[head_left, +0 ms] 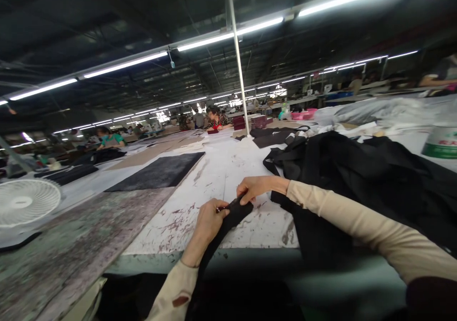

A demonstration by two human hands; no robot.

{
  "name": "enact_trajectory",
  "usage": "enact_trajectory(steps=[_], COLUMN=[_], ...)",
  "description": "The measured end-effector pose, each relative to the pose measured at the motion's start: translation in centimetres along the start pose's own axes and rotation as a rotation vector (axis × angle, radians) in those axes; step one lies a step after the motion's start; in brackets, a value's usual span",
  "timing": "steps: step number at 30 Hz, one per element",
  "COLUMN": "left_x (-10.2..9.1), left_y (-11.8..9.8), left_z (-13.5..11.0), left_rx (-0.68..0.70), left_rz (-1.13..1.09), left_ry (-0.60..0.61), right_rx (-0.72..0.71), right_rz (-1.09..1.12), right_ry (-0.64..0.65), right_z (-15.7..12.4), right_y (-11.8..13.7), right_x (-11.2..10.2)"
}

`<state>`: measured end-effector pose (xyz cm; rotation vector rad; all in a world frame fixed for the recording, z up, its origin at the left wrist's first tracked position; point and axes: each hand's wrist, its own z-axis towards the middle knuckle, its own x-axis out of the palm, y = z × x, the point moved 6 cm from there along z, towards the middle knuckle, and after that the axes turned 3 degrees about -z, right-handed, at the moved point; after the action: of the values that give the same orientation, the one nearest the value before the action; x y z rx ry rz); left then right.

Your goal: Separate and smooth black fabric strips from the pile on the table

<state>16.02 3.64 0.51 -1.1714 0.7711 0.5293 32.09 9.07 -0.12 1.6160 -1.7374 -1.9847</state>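
A strip of black fabric (233, 218) runs up over the near edge of the white, stained table (264, 226). My left hand (211, 218) pinches the strip's upper edge between thumb and fingers. Close beside it, to the right, my right hand (255, 188) grips the same edge near the strip's far end. The lower part of the strip hangs down past the table edge, beside my left forearm. Right of my hands lies a large heap of black fabric (350, 164), partly behind my right sleeve.
A stained board (89, 230) with a dark flat sheet (160, 171) lies left. Beyond it stands a white fan (24, 202). A thin pole (239, 64) rises from the table. A green-and-white container (441, 142) and a pink basin (303, 115) are right. Co-workers sit farther back.
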Motion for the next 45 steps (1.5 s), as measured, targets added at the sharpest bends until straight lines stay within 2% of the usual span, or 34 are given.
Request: enact_trajectory(steps=[5, 14, 17, 19, 22, 28, 39, 45], left_x=[1.2, 2.0, 2.4, 2.6, 2.9, 3.1, 3.2, 3.5], left_y=[-0.7, -1.5, -1.5, -1.8, -2.3, -2.7, -2.6, -2.4], left_z=[1.2, 2.7, 2.9, 2.9, 2.7, 2.7, 2.8, 2.8], left_rx=[0.037, 0.019, 0.015, 0.036, 0.070, 0.094, 0.110, 0.131], left_rz=[0.156, 0.305, 0.355, 0.385, 0.427, 0.474, 0.504, 0.544], left_ry=[0.041, 0.069, 0.066, 0.074, 0.086, 0.087, 0.083, 0.073], right_rx=[0.020, -0.026, 0.021, 0.002, -0.108, -0.238, -0.247, -0.225], right_rz=[-0.263, -0.400, -0.496, -0.517, -0.527, -0.787, -0.846, -1.089], right_ry=[-0.162, -0.192, -0.311, -0.362, -0.354, -0.334, -0.320, -0.332], right_z=[-0.4, -0.5, -0.6, -0.8, -0.7, -0.5, -1.1, -1.2], right_y=[-1.8, -2.4, -2.5, -2.1, -0.8, 0.6, 1.5, 1.5], right_x=[-2.2, -3.0, -4.1, -4.5, -4.0, -2.9, -2.4, -1.5])
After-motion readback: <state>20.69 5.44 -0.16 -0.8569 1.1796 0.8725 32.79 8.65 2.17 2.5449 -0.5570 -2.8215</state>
